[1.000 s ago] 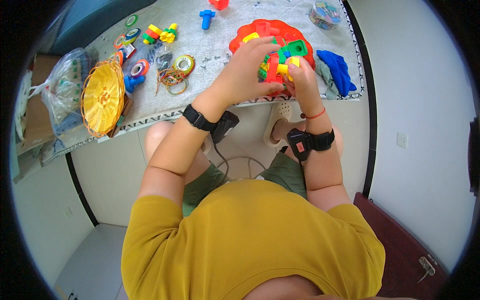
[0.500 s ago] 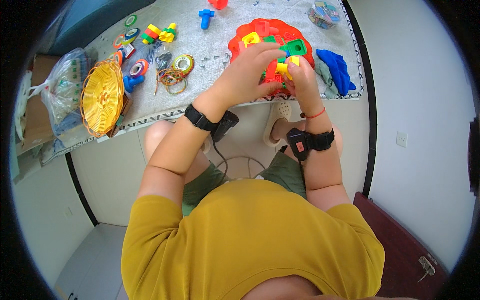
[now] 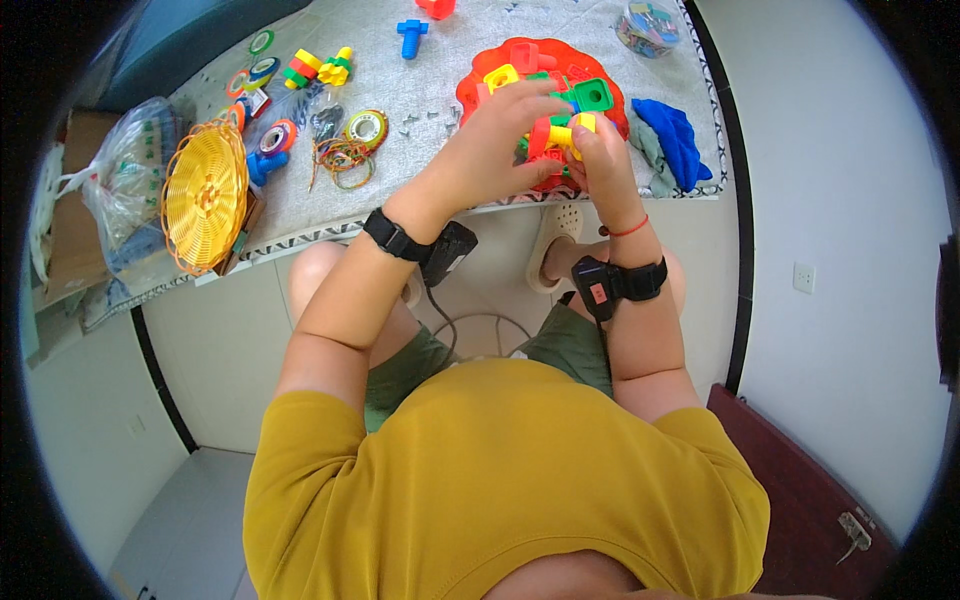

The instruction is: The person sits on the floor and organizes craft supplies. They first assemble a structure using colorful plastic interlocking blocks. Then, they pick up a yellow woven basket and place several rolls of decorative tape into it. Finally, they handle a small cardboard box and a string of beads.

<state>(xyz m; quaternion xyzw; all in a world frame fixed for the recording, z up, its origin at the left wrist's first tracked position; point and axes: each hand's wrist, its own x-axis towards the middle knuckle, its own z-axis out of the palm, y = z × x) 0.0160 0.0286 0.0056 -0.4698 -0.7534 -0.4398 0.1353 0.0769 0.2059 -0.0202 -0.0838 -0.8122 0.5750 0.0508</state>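
Observation:
My right hand [image 3: 608,165] grips a yellow toy bolt [image 3: 561,137] by its head, over the near side of a red scalloped tray [image 3: 468,92]. A red toy nut [image 3: 540,137] sits at the bolt's left end. Around that nut my left hand [image 3: 475,150] is open, its fingers above and its thumb below; whether a fingertip touches the nut I cannot tell. In the tray lie several plastic nuts and bolts, among them a green nut [image 3: 593,95] and a yellow nut [image 3: 501,78]. My left hand hides part of the tray.
A blue toy bolt [image 3: 411,38] stands farther left on the cloth-covered table. Nearer are tape rolls [image 3: 366,128], coloured cord [image 3: 345,160] and a yellow woven basket [image 3: 205,195]. Blue cloth [image 3: 672,140] and a clear tub [image 3: 648,30] lie along the right side.
My left hand's fingers have opened and shifted slightly away from the bolt, so more of the red nut shows. My right hand still holds the bolt, tilted a little differently.

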